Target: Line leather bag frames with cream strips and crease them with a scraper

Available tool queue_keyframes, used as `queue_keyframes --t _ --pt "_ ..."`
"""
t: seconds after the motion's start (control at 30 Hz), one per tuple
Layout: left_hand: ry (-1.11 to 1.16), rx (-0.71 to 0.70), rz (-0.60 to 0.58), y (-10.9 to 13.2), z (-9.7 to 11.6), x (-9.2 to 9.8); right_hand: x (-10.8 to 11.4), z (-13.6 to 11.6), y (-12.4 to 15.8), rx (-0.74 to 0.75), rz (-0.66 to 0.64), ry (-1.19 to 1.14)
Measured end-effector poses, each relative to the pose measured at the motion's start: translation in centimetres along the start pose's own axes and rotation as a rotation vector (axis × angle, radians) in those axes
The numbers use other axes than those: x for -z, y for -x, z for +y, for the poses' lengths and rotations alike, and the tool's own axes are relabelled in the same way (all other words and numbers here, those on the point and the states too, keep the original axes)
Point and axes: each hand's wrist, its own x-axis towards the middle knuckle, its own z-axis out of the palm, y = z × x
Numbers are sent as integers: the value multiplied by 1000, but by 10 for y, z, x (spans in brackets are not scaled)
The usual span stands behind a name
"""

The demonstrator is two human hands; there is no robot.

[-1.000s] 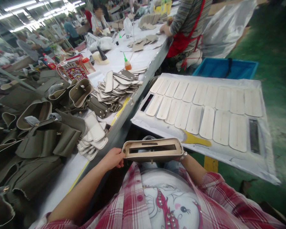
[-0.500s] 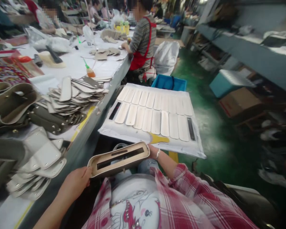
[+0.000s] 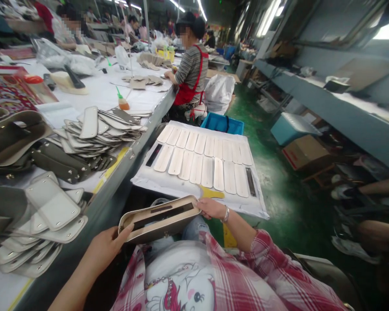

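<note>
Above my lap is a narrow, open bag body (image 3: pixel 168 225) with rounded ends, a beige lining and dark strips inside. My left hand (image 3: pixel 107 245) grips its left end, the thumb over the rim and the fingers beneath, partly hidden. At the opposite end, my right hand (image 3: pixel 214 208) pinches the rim between thumb and fingers. Just beyond, a white-covered board (image 3: pixel 178 183) carries two rows of long, pale, rounded panels (image 3: pixel 195 169). A yellow piece (image 3: pixel 212 192) lies at the board's near edge.
On the left-hand table (image 3: pixel 115 172) are pale panels with metal studs (image 3: pixel 56 207), a heap of rounded strips (image 3: pixel 90 123), olive bag parts (image 3: pixel 17 134) and a green-tipped glue bottle (image 3: pixel 123 103). A co-worker in a red apron (image 3: pixel 189 93) sits ahead, near a blue crate (image 3: pixel 222 124).
The view has tilted up a little. My right hand has come further into sight at the rim, and my left thumb now reaches over the inside edge of the bag body.
</note>
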Motion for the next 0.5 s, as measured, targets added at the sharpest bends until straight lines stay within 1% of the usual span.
queue_keyframes --t 0.03,0.1,0.17,0.23,0.37,0.5 --pt "30 13 0 -1 1 -1 -1 3 0 43 14 40" --pt "14 14 0 -4 2 -1 -2 6 0 150 65 216" --pt "-97 -19 -13 -6 5 1 -4 4 2 241 145 310" --pt "-208 -48 -35 -8 6 4 -5 1 5 287 199 366" --pt "-342 -70 -41 -9 5 6 -10 -6 10 329 289 560" --pt "-404 -52 -41 -7 9 8 -14 -12 13 283 292 755"
